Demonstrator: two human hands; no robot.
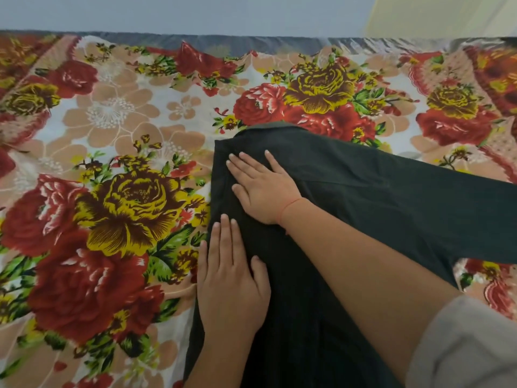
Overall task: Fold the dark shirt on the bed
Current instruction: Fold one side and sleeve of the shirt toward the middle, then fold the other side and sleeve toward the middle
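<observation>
Nearest the camera, at the lower right, a loose light grey fabric sleeve (461, 345) covers the upper part of the person's right arm, and the bare forearm reaches up and to the left across the bed. The left hand (232, 287) comes in from the bottom edge. It lies flat, palm down, with its fingers straight and close together, on the left border of the dark green, nearly black cloth shirt (363, 197). Its little finger is right at the garment's edge, beside the sheet.

Just beyond it, the right hand (263, 189) also rests palm down on the shirt. Its fingers are straight and slightly spread, pressing the fabric near the upper left corner without gripping it. A thin red thread (291, 208) circles that wrist.

The shirt lies on the right-of-centre part of the bed. Its body runs from the bottom edge up to a rounded top fold, and one broad part stretches away to the right edge of the view. Under it is a white bedsheet printed with large red and yellow roses and beige blossoms (126, 121). Along the far side of the bed runs a shiny grey strip of fabric (279, 42), with a plain pale grey-blue wall (195, 12) behind it.
</observation>
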